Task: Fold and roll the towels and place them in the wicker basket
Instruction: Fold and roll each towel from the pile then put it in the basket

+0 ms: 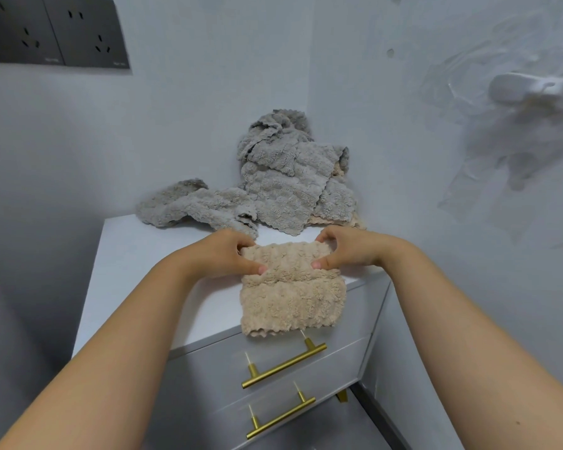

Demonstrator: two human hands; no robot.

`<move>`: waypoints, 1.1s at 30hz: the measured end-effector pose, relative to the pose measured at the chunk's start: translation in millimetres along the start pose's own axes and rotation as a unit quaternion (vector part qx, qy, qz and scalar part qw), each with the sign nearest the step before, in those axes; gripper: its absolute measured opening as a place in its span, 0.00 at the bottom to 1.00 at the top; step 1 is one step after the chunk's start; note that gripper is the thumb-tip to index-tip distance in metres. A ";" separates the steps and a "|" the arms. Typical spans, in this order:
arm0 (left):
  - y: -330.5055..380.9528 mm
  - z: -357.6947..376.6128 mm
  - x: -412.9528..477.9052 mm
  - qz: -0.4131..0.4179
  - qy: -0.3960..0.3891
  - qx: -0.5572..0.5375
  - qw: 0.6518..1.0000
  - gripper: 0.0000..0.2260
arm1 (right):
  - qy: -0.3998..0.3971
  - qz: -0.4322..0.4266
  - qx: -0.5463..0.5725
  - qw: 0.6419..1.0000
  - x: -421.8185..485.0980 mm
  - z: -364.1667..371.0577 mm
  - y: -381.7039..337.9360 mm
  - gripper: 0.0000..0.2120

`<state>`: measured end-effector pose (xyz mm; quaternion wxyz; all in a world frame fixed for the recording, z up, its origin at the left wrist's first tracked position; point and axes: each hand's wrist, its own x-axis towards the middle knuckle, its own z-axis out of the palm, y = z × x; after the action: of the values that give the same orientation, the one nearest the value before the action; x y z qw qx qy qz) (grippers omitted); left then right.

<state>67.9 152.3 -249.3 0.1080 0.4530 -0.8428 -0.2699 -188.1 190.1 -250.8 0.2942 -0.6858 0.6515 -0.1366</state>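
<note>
Both hands clamped on the beige towel (293, 303). Left hand (223, 254) pinches its far-left end and right hand (348, 248) its far-right end. Thumbs press the near side and fingers curl over the far side.

Far end of the towel is bunched into a thick roll between the hands. The rest lies flat toward the camera as a narrow folded strip. It sits front-right on the white tabletop (137, 271), with its near edge hanging just over the front edge.

Behind it, in the wall corner, is a heap of grey towels (283, 183), unfolded, one trailing left along the tabletop. Another beige cloth (340, 168) peeks out on the heap's right side. The heap's front edge is just beside the left hand's fingers; can't tell if they touch.

Below the tabletop are two drawer fronts, with an upper brass handle (283, 365) and a lower brass handle (280, 418). Dark wall sockets (56, 30) are at upper left. A white fixture (533, 89) on the right wall is blurred under clear film.
</note>
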 end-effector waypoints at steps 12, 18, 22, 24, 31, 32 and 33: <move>5.7 2.2 1.6 0.006 0.084 -0.054 0.995 0.10 | 0.033 -0.020 0.117 0.992 9.8 -1.0 17.2 0.56; 7.5 12.2 9.7 -0.014 0.187 -0.075 0.979 0.12 | 0.135 -0.009 0.160 0.978 6.1 4.5 1.7 0.28; 14.9 17.4 9.4 -0.011 0.254 -0.059 0.965 0.11 | 0.201 -0.030 0.157 0.967 7.5 6.5 -4.4 0.12; 14.9 18.4 10.0 0.000 0.277 -0.055 0.959 0.11 | 0.205 -0.046 0.177 0.962 5.5 6.0 -5.3 0.13; 3.6 4.3 7.5 0.023 0.193 -0.106 0.975 0.12 | 0.142 -0.092 0.200 0.965 -2.2 -1.8 4.0 0.15; 1.5 1.2 6.7 0.032 0.176 -0.114 0.977 0.13 | 0.132 -0.095 0.204 0.965 -3.1 -2.5 5.5 0.14; -0.6 -1.6 6.1 0.044 0.163 -0.115 0.979 0.13 | 0.122 -0.097 0.210 0.965 -4.1 -3.0 6.5 0.14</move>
<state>65.6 146.5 -248.7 0.3070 0.4380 -0.7961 -0.2830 -195.5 193.6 -251.4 0.3356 -0.6469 0.5691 -0.3809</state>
